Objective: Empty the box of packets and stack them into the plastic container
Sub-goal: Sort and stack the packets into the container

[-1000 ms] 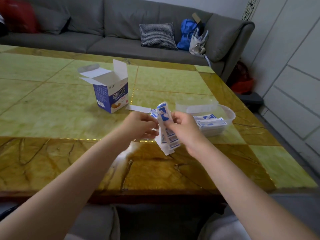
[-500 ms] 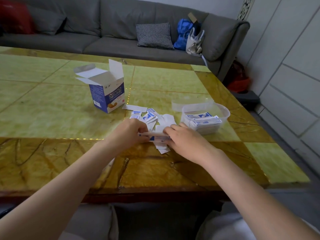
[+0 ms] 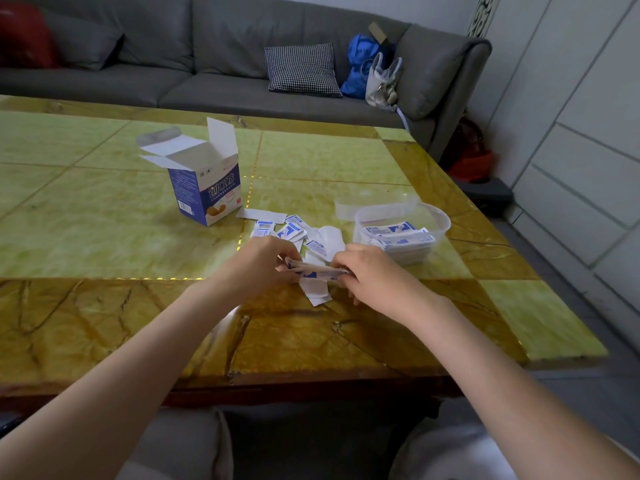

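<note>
Head view: box (image 3: 207, 188) lettered "CHUANGKOUTIE"; left grip (image 3: 258, 263) and right grip (image 3: 369, 277) both pinched on packets (image 3: 313, 271).

Both forearms are bare to the frame's edge, with no sleeves, watch or rings showing on the left hand (image 3: 258, 263) or right hand (image 3: 372, 277), and grey trousers (image 3: 180, 445) cover the lap.

Grey sofa (image 3: 214, 64) (checked cushion (image 3: 302, 70)) behind table (image 3: 346, 161)
</note>
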A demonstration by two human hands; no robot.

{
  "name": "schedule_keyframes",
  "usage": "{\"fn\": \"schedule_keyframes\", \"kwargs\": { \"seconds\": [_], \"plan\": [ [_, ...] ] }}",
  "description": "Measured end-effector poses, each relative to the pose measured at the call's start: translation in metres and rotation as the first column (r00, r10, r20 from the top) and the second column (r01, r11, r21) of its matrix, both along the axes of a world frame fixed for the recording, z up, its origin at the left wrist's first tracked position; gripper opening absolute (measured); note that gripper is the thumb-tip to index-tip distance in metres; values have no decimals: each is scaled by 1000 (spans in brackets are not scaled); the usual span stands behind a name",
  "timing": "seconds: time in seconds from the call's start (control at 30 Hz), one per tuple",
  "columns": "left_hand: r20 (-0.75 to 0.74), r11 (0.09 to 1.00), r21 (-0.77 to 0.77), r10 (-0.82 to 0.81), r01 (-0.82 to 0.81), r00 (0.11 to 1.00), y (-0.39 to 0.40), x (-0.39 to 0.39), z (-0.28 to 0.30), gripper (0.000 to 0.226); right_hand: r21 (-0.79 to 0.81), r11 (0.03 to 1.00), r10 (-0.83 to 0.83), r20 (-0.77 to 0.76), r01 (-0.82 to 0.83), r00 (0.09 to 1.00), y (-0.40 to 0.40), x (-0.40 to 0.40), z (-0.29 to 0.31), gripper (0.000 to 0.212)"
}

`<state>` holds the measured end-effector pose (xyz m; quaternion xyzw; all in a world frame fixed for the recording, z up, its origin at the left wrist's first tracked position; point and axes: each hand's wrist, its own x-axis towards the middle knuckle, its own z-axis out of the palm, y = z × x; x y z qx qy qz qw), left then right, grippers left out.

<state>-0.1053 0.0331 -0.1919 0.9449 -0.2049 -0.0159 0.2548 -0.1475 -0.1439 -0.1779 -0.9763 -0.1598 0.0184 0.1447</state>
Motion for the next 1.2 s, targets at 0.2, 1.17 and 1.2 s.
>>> {"fn": "schedule_keyframes", "kwargs": {
  "seconds": [0.2,1.17,1.2],
  "plan": [
    [76,996,0,88,-88,993,1,-1,3,15,-37,999,-21,14,22,1000,-1,1,-2,20],
    [-102,787,-600,99,-141,990,-52,12,52,11,513,812,-471,292,279,833,-51,37,49,5],
    [-72,800,-588,99,-122,993,-63,14,52,9,498,808,-497,289,315,819,-59,40,49,5]
  ]
}}
